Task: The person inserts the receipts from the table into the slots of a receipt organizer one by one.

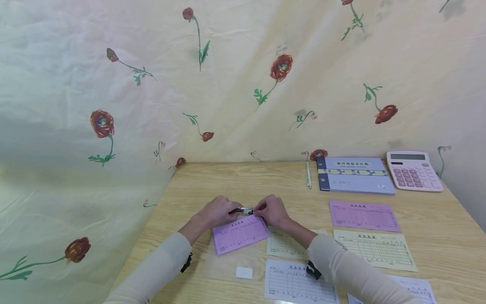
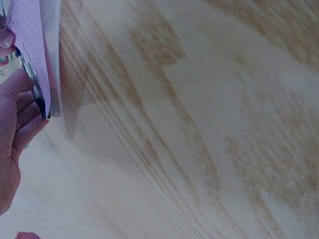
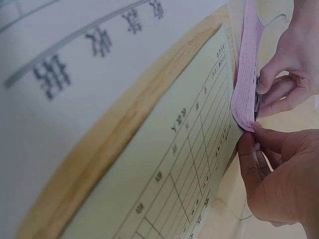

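Paper curls, right-wrist view alone shows, where right fingers pinch it, left fingers gripping a clip.

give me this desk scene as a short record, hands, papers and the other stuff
left hand: grips the metal clip
right hand: pinches a corner of the held purple slip
under held purple slip: clear sheet with white label
middle column: pale green slip, white slip
right column: second purple slip, second pale green slip, second white slip
far side of table: pen, blue book, calculator
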`<action>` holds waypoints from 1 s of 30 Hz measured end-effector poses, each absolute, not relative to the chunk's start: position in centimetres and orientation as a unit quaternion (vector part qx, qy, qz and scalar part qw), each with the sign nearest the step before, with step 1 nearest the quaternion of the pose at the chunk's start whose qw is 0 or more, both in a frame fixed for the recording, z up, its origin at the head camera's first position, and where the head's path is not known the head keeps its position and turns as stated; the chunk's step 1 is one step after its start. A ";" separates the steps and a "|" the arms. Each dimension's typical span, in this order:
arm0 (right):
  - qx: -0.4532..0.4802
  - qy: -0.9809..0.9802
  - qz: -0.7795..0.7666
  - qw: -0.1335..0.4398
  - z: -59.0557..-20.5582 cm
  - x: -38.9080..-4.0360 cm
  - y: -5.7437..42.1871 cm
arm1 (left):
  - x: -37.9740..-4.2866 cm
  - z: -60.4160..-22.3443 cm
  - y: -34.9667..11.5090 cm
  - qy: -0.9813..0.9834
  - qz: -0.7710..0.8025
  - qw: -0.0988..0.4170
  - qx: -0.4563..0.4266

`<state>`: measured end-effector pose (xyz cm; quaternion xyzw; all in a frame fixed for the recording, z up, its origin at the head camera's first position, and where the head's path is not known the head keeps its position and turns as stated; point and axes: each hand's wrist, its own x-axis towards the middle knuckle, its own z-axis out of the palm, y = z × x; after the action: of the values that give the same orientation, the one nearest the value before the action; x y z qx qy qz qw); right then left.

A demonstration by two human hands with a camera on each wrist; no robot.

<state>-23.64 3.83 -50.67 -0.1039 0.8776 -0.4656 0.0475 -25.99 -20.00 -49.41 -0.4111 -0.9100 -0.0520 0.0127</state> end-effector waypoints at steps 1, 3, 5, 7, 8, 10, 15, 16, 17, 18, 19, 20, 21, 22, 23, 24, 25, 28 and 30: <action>-0.104 0.878 -0.465 0.047 -50.6 -23.6 3.8 | -26.0 -49.4 -20.0 -0.910 -0.048 0.015 -0.412; -0.103 0.879 -0.463 0.048 -50.6 -23.6 3.8 | -26.1 -49.4 -19.9 -0.909 -0.038 0.019 -0.415; -0.102 0.880 -0.462 0.049 -50.5 -23.7 3.8 | -26.2 -49.4 -19.9 -0.907 -0.029 0.025 -0.420; -0.104 0.880 -0.461 0.051 -50.5 -23.7 3.8 | -26.3 -49.4 -19.9 -0.904 -0.022 0.031 -0.425; -0.101 0.879 -0.462 0.053 -50.4 -23.7 3.8 | -26.3 -49.4 -19.9 -0.903 -0.017 0.034 -0.428; -0.099 0.879 -0.463 0.059 -50.3 -23.8 3.7 | -26.4 -49.5 -19.9 -0.901 -0.013 0.038 -0.432; -0.091 0.878 -0.464 0.071 -50.2 -23.9 3.6 | -26.4 -49.5 -19.9 -0.899 -0.011 0.040 -0.435; -0.088 0.878 -0.465 0.074 -50.2 -23.9 3.6 | -26.4 -49.5 -19.9 -0.899 -0.008 0.042 -0.435; -0.086 0.877 -0.467 0.075 -50.2 -23.9 3.6 | -26.4 -49.5 -19.9 -0.899 -0.004 0.044 -0.435; -0.084 0.876 -0.469 0.077 -50.3 -23.9 3.6 | -26.4 -49.5 -19.9 -0.899 -0.001 0.046 -0.435; -0.082 0.875 -0.471 0.079 -50.3 -24.0 3.6 | -26.4 -49.4 -19.9 -0.899 -0.001 0.048 -0.436; -0.079 0.874 -0.472 0.079 -50.3 -24.0 3.6 | -26.3 -49.4 -19.9 -0.899 -0.001 0.048 -0.436; -0.076 0.873 -0.475 0.080 -50.3 -24.0 3.6 | -26.3 -49.3 -19.9 -0.899 -0.001 0.049 -0.436; -0.074 0.873 -0.476 0.080 -50.3 -24.0 3.5 | -26.3 -49.3 -19.9 -0.899 -0.004 0.049 -0.436; -0.070 0.872 -0.478 0.081 -50.3 -24.1 3.5 | -26.3 -49.3 -19.9 -0.898 -0.007 0.048 -0.436; -0.066 0.871 -0.480 0.082 -50.3 -24.1 3.5 | -26.3 -49.3 -19.9 -0.898 -0.010 0.048 -0.437; -0.062 0.870 -0.481 0.082 -50.3 -24.1 3.5 | -26.3 -49.3 -19.9 -0.898 -0.012 0.048 -0.438; -0.053 0.866 -0.490 0.086 -50.1 -24.1 3.5 | -26.3 -49.3 -19.9 -0.896 -0.014 0.051 -0.440; -0.046 0.863 -0.495 0.091 -49.8 -24.0 3.5 | -26.3 -49.4 -19.9 -0.895 -0.015 0.053 -0.442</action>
<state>-24.03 3.48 -49.84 -0.0463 0.8629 -0.4949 0.0908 -26.31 -19.87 -49.38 -0.4421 -0.8953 -0.0146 0.0527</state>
